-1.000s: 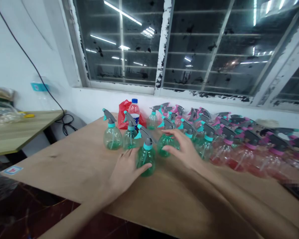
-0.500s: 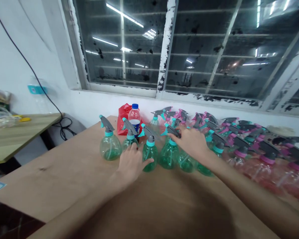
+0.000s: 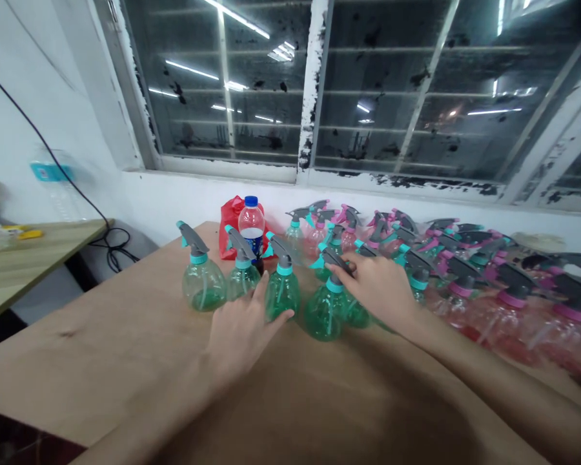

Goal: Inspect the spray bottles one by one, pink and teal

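Note:
My right hand (image 3: 380, 282) is closed around the grey spray head of a round green spray bottle (image 3: 323, 316), which stands slightly tilted at the front of the group. To its left, my left hand (image 3: 242, 323) has its thumb and index finger spread beside another green spray bottle (image 3: 283, 294); whether they touch it I cannot tell. Behind that hand is a second green bottle (image 3: 243, 278), partly hidden. A further green spray bottle (image 3: 204, 284) stands at the left end of the row. All have turquoise collars and some green liquid inside.
Pink spray bottles (image 3: 506, 323) crowd the table's right side. A blue-capped drink bottle (image 3: 252, 223) and red plastic bag (image 3: 229, 229) stand by the wall, under the barred window (image 3: 213, 97). Left is another table (image 3: 39, 265), with a black cable (image 3: 111, 242) hanging near it.
The right hand has drawn its green bottle slightly toward me, and the bottle now leans. My left hand has shifted a little left, its index finger now stretched out. The view has turned slightly.

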Available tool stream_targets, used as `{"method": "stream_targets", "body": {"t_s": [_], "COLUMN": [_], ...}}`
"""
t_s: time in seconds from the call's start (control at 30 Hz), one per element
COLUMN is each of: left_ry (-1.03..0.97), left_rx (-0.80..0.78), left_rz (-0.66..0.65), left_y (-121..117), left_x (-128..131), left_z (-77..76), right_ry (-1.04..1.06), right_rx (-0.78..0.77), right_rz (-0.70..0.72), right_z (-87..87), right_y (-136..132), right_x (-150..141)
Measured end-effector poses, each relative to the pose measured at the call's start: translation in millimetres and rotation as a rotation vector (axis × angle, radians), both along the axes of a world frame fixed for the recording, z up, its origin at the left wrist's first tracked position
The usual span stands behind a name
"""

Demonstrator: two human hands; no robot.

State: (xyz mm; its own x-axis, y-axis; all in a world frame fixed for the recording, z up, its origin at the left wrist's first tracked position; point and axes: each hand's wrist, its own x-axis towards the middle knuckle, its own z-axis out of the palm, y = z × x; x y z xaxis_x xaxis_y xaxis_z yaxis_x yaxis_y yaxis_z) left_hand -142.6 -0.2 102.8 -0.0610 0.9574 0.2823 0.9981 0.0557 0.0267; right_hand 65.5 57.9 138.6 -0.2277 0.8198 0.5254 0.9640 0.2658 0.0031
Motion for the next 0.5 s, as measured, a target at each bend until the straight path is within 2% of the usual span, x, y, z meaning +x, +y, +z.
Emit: {"method": "stream_targets", "body": {"t_s": [0.17, 0.27, 0.4, 0.5], "left_ry": [-0.105, -0.123, -0.245, -0.288], "left_rx": [-0.010, -0.049, -0.126, -0.176], "left_rz": [-0.242, -0.345, -0.514, -0.577], "left_y": [-29.5, -34.5, -37.5, -41.1], "left_x": [32.8, 58.6, 85.7, 101.9], "left_z": [-5.0, -11.8, -21.0, -27.3], "right_ry": [0.029, 0.061, 0.155, 0.299], "right_rx": [-0.007, 0.009, 0.012, -0.022], "right_rz": [0.023, 0.039, 0.090, 0.200], "right_z": [-1.2, -2.8, -7.0, -17.3], "right_y": [-35.0, -60.3, -87.9, -97.2], "right_x": [18.9, 34.5, 59.4, 81.0]}}
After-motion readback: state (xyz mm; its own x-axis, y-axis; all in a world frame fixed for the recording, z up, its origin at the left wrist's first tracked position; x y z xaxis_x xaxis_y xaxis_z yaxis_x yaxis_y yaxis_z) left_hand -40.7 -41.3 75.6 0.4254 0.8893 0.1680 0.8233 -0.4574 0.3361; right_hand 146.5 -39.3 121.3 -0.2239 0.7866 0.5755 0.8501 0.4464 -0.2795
